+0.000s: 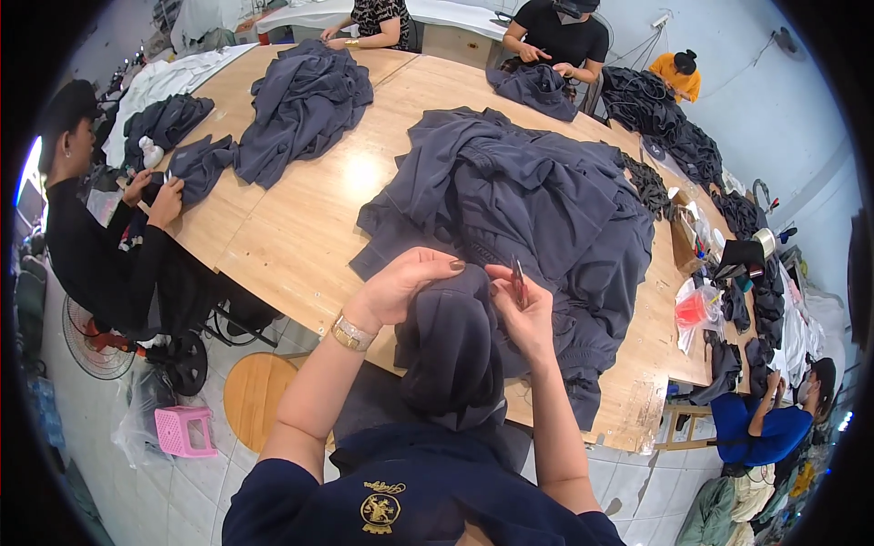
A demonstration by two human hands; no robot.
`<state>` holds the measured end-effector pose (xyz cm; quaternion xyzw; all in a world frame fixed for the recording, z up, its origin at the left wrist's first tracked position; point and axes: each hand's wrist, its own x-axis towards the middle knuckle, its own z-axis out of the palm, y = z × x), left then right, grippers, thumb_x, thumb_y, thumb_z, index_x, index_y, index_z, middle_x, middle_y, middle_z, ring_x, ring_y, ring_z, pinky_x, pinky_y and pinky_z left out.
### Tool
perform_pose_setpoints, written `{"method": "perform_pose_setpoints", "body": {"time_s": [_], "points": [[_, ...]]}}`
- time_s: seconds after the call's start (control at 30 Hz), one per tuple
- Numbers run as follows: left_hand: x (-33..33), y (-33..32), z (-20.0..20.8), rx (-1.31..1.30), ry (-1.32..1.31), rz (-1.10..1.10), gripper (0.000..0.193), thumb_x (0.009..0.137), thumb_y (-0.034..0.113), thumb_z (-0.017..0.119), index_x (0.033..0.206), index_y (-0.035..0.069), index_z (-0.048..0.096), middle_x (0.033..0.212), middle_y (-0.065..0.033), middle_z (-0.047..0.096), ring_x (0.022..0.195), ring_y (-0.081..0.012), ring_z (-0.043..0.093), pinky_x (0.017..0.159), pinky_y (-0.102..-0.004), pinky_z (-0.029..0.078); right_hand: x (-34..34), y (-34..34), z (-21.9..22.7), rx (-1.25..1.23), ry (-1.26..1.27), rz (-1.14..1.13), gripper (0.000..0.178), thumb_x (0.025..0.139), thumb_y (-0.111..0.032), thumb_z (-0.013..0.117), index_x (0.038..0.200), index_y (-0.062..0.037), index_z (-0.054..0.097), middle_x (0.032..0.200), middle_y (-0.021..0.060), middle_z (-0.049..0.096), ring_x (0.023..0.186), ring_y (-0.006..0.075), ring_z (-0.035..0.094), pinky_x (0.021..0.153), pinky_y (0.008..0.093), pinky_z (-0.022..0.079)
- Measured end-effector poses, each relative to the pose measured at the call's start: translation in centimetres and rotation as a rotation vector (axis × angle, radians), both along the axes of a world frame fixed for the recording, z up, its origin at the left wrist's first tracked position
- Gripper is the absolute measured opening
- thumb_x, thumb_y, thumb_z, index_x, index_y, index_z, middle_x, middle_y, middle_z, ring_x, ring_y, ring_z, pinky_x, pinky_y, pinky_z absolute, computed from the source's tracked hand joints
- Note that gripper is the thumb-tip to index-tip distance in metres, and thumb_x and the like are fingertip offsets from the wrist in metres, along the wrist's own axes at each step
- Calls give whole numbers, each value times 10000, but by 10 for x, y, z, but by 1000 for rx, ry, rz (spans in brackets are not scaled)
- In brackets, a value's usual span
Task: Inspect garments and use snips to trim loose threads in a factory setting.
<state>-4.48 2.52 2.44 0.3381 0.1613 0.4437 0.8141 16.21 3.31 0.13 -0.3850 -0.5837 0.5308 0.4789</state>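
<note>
Close in front of me, a dark grey garment [451, 341] hangs bunched over the table edge. My left hand [410, 284], with a watch on its wrist, is closed on the garment's upper edge, thumb against the cloth. My right hand [523, 309] is closed round red-handled thread snips [519, 284], their tip pointing up and away from me. Its fingertips meet the garment's edge beside the left thumb; whether they also pinch the cloth is hard to make out. Just beyond both hands lies a large heap of dark grey garments [519, 200].
The wooden table [264, 237] carries another garment pile [305, 109] at the far left. Co-workers sit around it, handling dark cloth. A round wooden stool [259, 396], a pink plastic stool [185, 430] and a fan [96, 341] stand at left. A red-filled plastic cup [692, 309] sits right.
</note>
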Motion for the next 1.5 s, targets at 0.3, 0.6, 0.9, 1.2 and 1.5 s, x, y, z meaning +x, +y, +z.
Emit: {"method": "perform_pose_setpoints", "body": {"time_s": [0.3, 0.6, 0.9, 1.2, 1.5], "points": [[6, 9, 16, 109, 58, 70, 192, 938, 169, 544, 984, 8, 638, 901, -7, 666, 753, -45, 609, 671, -190, 491, 8, 7, -1, -37, 3, 137, 181, 891, -88, 618, 998, 57, 638, 787, -44, 605, 714, 35, 518, 657, 183, 424], [-32, 18, 103, 738, 956, 435, 391, 912, 299, 606, 626, 38, 548, 568, 118, 384, 539, 6, 297, 461, -194, 236, 35, 1, 82, -184, 332, 265, 66, 906, -117, 588, 892, -53, 585, 748, -79, 508, 667, 8, 431, 611, 161, 332], [-85, 34, 149, 552, 302, 691, 186, 880, 193, 610, 760, 51, 618, 610, 16, 569, 516, -46, 530, 493, -180, 410, 74, 32, 87, -45, -84, 312, 211, 933, -186, 579, 788, -35, 608, 731, -133, 451, 662, -19, 358, 579, 158, 293], [-54, 86, 132, 1103, 1389, 1091, 315, 823, 298, 666, 722, 7, 603, 598, -107, 580, 543, -207, 510, 567, -313, 416, 36, 23, 162, 225, 408, 226, 105, 890, -94, 599, 850, 3, 596, 867, 8, 601, 756, 74, 548, 729, 209, 438], [38, 16, 96, 940, 908, 616, 387, 825, 355, 657, 954, -1, 574, 823, -133, 614, 781, -177, 593, 713, -299, 460, 12, 63, 178, 175, 108, 28, 157, 914, -218, 598, 847, -77, 608, 747, -87, 511, 661, -8, 406, 577, 186, 322]]}}
